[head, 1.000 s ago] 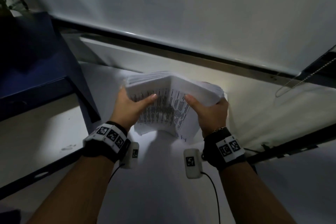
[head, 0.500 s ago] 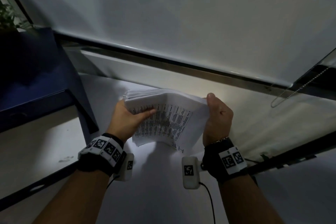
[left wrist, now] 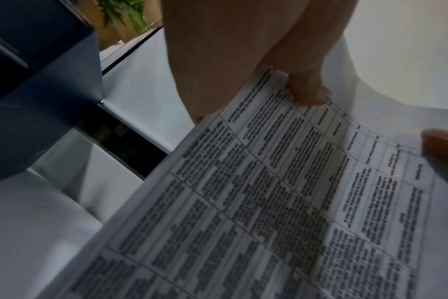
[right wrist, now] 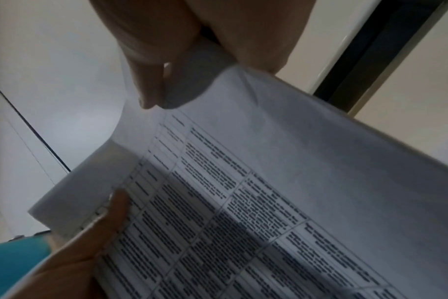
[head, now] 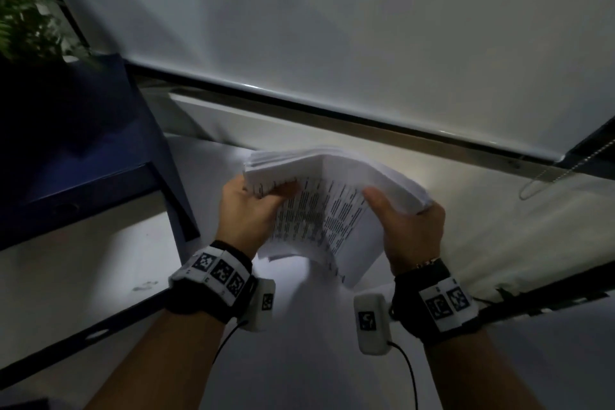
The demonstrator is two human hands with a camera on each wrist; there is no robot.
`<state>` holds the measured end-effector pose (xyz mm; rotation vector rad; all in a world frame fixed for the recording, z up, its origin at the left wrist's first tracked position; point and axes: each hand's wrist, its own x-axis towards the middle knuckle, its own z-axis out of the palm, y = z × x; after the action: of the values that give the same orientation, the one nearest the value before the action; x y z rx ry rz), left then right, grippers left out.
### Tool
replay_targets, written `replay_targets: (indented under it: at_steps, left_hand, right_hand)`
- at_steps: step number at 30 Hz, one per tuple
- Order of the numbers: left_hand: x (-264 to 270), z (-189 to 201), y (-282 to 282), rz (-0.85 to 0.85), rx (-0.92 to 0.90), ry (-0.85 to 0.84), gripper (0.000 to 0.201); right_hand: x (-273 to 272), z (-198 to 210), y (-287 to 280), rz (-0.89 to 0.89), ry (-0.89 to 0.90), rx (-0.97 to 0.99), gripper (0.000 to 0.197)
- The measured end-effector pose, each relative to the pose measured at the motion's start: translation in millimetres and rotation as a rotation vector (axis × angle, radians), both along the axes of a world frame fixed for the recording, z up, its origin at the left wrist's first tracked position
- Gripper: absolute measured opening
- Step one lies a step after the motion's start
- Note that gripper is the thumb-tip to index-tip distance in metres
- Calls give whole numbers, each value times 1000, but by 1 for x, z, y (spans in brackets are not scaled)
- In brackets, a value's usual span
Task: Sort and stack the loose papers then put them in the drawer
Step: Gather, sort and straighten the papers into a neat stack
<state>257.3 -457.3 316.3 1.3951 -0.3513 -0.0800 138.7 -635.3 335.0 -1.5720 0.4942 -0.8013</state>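
Observation:
A thick stack of white papers (head: pixel 332 196) with printed tables is held upright above a white desk (head: pixel 299 343), bent along a vertical ridge in its middle. My left hand (head: pixel 253 206) grips its left edge, thumb on the printed front. My right hand (head: pixel 409 226) grips the right edge, thumb across the front. The left wrist view shows the papers (left wrist: pixel 281 192) under my left thumb (left wrist: pixel 307 87). In the right wrist view the papers (right wrist: pixel 269 182) sit between my right thumb and fingers (right wrist: pixel 151 81). No drawer is visible.
A dark blue cabinet or shelf unit (head: pixel 73 150) stands at the left, with a green plant (head: pixel 26 20) behind it. A white roller blind (head: pixel 332 27) and its bead chain (head: pixel 565 170) hang ahead. A white sill (head: pixel 332 130) runs behind the desk.
My right hand, turned sideways against the stack's right edge half a second ago, has its thumb across the front again. The stack bends along a middle ridge once more.

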Motion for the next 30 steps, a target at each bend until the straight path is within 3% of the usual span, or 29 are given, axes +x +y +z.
replay_targets:
  at_steps: [3,6,14,18,21,24,26,28,30]
  left_hand:
    - [6,-3,8,-57,-86,6,64]
    - [8,-12,10,-131,-51,66,85]
    - [15,-12,2,-96,52,65,71]
    - [13,-13,-4,-37,48,44,41]
    - [13,-2,-5,16,-42,63,36]
    - [12,8,-2,18,-100,87,31]
    - [13,12,3,3,-79,123,38]
    - [17,16,11,40,48,72,60]
    - [23,26,21,131,364,-251,95]
  right_hand:
    - [-1,1,-6,3,-20,-106,32]
    - [0,-9,2,50,83,-10,28]
    - [4,-13,-2,35,72,108,22]
    - [4,-11,-2,21,43,96,24]
    - [3,-23,-6,-26,132,40,28]
    - [-3,-37,4,64,297,32,25]
    - [-4,-32,5,64,387,-76,18]
    - [-3,-17,-3,65,442,-310,22]
    - [0,-1,-14,107,398,-622,24]
